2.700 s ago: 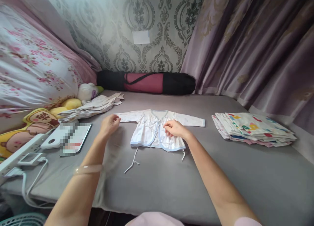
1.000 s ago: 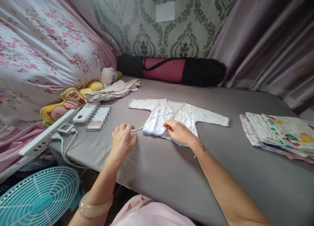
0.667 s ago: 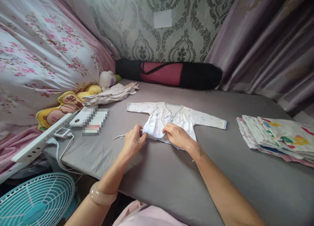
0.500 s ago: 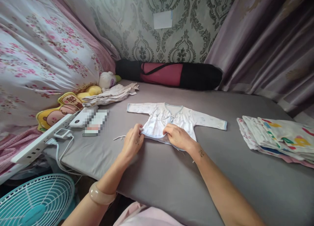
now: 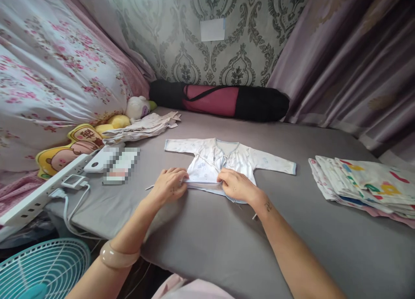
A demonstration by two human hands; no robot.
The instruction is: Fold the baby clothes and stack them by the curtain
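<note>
A small white baby shirt (image 5: pixel 207 162) with pale blue trim lies spread on the grey sheet, its sleeves stretched out to both sides. My left hand (image 5: pixel 170 184) pinches the lower left corner of its hem. At the middle of the hem, my right hand (image 5: pixel 238 185) grips the front edge with bent fingers. Between the two hands the hem is drawn fairly straight, with a layer of cloth showing just below it. A thin tie end pokes out beside my left hand, and another lies near my right wrist.
Folded clothes (image 5: pixel 366 184) are stacked at the right, and more cloth (image 5: pixel 142 128) lies at the back left. A power strip (image 5: pixel 42 191) with plugs, a pixelated item (image 5: pixel 121 165) and a blue fan (image 5: pixel 42 268) are on the left. A long black-and-red bag (image 5: pixel 210 101) lines the wall.
My left hand has turned flatter and shifted slightly left, and the hem between my hands looks straighter. The view has moved a little. My right hand stays at the middle of the hem.
</note>
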